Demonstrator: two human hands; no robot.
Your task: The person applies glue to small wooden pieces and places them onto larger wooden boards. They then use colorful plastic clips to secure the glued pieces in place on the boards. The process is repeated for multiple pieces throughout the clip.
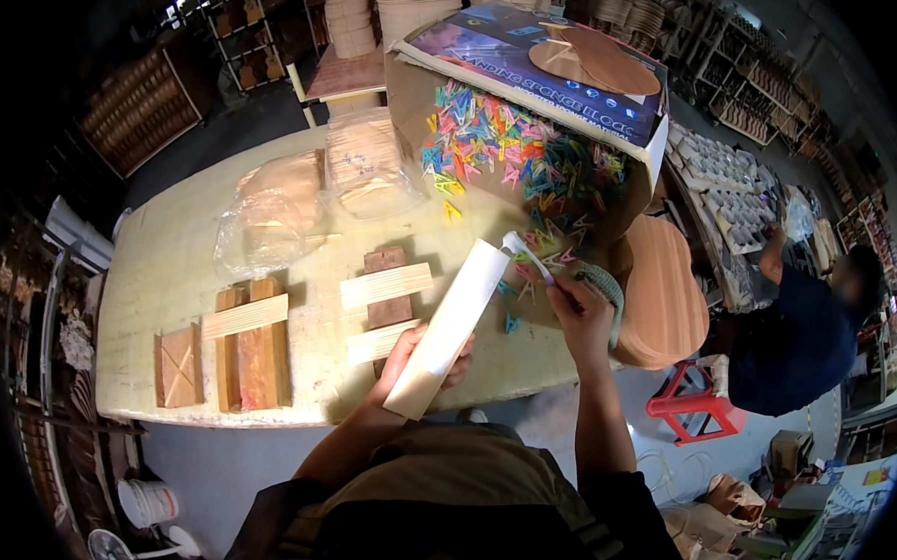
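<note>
Fingers of the left hand (400, 354) are being clamped on the near half of a pale board (452, 320), the thumb being laid along its left edge and the other fingertips being wrapped round its right edge. The board is being held in front of the body, over the near edge of the counter (170, 238). A small brush (531, 261) is being gripped by its handle in the right hand (582, 311), whose fingers are being pinched together.

From those right fingers, the board's far end is being presented to the left and slightly farther off, with the white brush head being held just beside that end; whether the wood is being touched by it cannot be told. The far end is being held nearer to the right hand, the near end to the left.

The board is being pointed away from the body and tilted rightward, its long axis being set from lower left to upper right. The brush is being aimed away and to the left, its long axis being slanted across the board's line.

Beyond, two short strips (386, 284) are being carried by a dark block (389, 312), and coloured pegs (515, 133) are being contained by a box (404, 98).
</note>
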